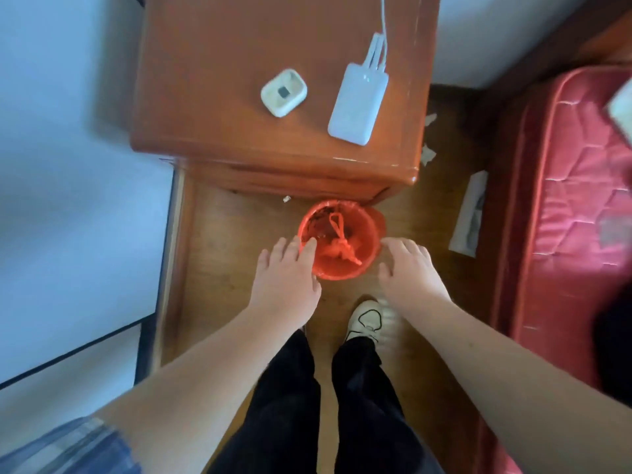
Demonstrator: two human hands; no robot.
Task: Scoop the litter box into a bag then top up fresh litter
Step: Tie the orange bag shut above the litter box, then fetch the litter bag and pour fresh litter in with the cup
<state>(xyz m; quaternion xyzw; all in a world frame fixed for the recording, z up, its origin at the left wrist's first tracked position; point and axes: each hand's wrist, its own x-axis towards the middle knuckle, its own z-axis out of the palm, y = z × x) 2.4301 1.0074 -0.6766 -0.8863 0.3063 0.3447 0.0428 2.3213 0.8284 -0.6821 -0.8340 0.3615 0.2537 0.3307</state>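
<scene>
- Head view, item 1: small bin, round, stood on the wooden floor at frame centre, just in front of the nightstand at its 12 o'clock.
- Item 2: orange liner bag, stretched over the bin's rim, with slack bunched at 2 o'clock. This was the only bag in view; no litter box, scoop or fresh litter was in view.
- Item 3: knotted orange bundle, lying inside the bin with its loop toward 12 o'clock.
- Item 4: left hand, open, fingers straight, fingertips laid on the rim at 9 o'clock.
- Item 5: right hand, open, fingers spread, just beside the rim at 3 o'clock; contact could not be told.
- Item 6: white shoe, near the bin at its 6 o'clock.
- Item 7: power bank and earbud case, on the nightstand, well apart from the hands.
- Item 8: red mattress, at frame 3 o'clock.
- Risk, judged: the thin liner could tear or slip off the rim if it were pulled from one side only.
- Risk, judged: the bin looked light; an uneven lift could tip it against the nightstand and spill the contents.
- Risk, judged: the bundle took up room, so scooped litter might overflow.
- Risk, judged: a step forward with the shoe could knock the bin.
</scene>
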